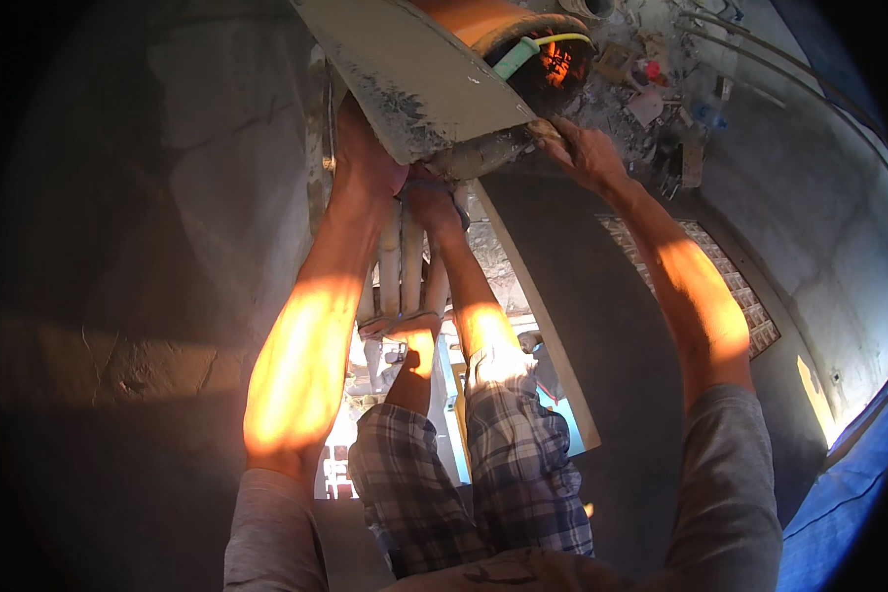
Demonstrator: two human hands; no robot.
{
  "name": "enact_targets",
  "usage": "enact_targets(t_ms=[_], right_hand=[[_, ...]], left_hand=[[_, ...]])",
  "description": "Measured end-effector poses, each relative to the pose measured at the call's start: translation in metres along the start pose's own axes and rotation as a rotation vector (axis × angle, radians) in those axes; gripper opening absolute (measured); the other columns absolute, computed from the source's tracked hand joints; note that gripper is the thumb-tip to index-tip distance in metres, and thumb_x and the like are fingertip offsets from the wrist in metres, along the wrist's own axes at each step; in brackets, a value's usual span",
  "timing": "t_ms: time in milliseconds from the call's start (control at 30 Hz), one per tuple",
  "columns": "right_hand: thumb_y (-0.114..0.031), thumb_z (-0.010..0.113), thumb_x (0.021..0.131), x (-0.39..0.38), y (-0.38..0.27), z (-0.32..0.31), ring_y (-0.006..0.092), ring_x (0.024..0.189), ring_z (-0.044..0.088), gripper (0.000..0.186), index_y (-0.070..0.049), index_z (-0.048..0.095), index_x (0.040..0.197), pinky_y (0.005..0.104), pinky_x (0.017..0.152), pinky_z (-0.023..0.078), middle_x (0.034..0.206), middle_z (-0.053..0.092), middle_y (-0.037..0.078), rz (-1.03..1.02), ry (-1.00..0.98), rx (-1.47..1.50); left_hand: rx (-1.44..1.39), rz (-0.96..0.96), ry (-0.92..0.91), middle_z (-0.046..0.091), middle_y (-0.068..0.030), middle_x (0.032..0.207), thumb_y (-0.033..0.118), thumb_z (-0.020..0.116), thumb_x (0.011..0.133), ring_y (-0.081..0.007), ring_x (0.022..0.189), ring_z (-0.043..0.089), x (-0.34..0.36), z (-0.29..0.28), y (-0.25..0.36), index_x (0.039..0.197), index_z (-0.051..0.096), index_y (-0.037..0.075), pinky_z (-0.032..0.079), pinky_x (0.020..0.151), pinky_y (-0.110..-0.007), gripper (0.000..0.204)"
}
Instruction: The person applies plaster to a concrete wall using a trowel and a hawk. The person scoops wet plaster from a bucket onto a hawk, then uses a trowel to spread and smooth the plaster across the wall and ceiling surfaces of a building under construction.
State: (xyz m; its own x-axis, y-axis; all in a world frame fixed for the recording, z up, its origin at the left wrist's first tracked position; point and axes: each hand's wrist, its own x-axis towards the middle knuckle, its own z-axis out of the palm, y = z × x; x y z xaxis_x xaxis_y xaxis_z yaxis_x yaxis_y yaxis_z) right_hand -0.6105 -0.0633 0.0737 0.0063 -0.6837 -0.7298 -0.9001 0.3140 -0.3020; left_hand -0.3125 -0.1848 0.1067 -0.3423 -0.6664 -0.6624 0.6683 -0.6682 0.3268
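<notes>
A broad flat grey board (434,74) is tilted in front of me, with wet-looking mortar smeared over its lower left part. My left hand (367,158) reaches behind the board's left edge, and its fingers are hidden there. At the board's right corner, my right hand (587,155) has its fingers bent around the edge. Just behind the board lies an orange bucket (483,22) with a dark inside. A green handle (516,59) with a yellow curved piece sticks out at its mouth.
Below me are several pale poles (412,261), with my feet on or against them, above a deep opening. A grey ledge (582,286) runs along the right. Rubble (651,89) lies at the far right. A rough grey wall (217,148) rises on the left, and blue sheeting (849,493) hangs lower right.
</notes>
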Motion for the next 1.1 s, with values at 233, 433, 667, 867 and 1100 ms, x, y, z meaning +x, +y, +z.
enact_targets(t_ms=[233,433,667,867,1100], right_hand=[[-0.045,0.066,0.096,-0.002,-0.032,0.042,0.0216,0.076,0.065,0.053,-0.004,0.066,0.13,0.0374,0.071,0.051,0.089,0.069,0.013,0.009,-0.005,0.54],[-0.045,0.063,0.099,-0.007,-0.063,0.033,0.0108,0.066,0.054,0.051,-0.001,0.065,0.125,0.0283,0.061,0.044,0.078,0.061,0.004,0.149,-0.161,0.87],[-0.046,0.057,0.102,-0.017,-0.086,0.013,0.005,0.053,0.042,0.043,-0.004,0.062,0.111,0.022,0.046,0.033,0.072,0.05,-0.001,0.185,-0.282,1.209],[-0.043,0.056,0.104,-0.019,-0.104,0.001,0.0054,0.052,0.042,0.038,-0.005,0.061,0.108,0.0211,0.045,0.034,0.072,0.05,0.0,0.161,-0.292,1.272],[-0.042,0.057,0.104,-0.074,-0.127,-0.027,0.0061,0.052,0.042,0.042,-0.003,0.061,0.119,0.0218,0.043,0.033,0.07,0.05,0.0,0.254,-0.175,1.276]], left_hand=[[0.578,0.307,-0.036,0.063,-0.0098,0.12,0.028,0.053,0.103,-0.0189,0.104,0.063,0.024,-0.027,0.003,0.132,0.053,0.001,0.054,0.085,-0.031,0.039],[0.248,0.145,0.01,0.057,-0.0116,0.13,0.024,0.054,0.102,-0.0237,0.113,0.06,0.037,-0.023,0.037,0.138,0.049,0.005,0.053,0.091,-0.042,0.041],[0.115,0.04,0.122,0.051,-0.0118,0.139,0.025,0.054,0.102,-0.0299,0.121,0.055,0.054,-0.015,0.088,0.142,0.047,0.011,0.047,0.097,-0.059,0.043],[0.277,0.105,0.382,0.063,-0.0117,0.128,0.042,0.044,0.104,-0.0294,0.117,0.061,0.045,-0.065,0.136,0.136,0.055,0.009,0.048,0.098,-0.056,0.046],[0.296,0.198,0.381,0.064,-0.0088,0.125,0.033,0.049,0.103,-0.0234,0.111,0.063,-0.046,-0.04,0.142,0.13,0.057,0.0,0.049,0.102,-0.037,0.043]])
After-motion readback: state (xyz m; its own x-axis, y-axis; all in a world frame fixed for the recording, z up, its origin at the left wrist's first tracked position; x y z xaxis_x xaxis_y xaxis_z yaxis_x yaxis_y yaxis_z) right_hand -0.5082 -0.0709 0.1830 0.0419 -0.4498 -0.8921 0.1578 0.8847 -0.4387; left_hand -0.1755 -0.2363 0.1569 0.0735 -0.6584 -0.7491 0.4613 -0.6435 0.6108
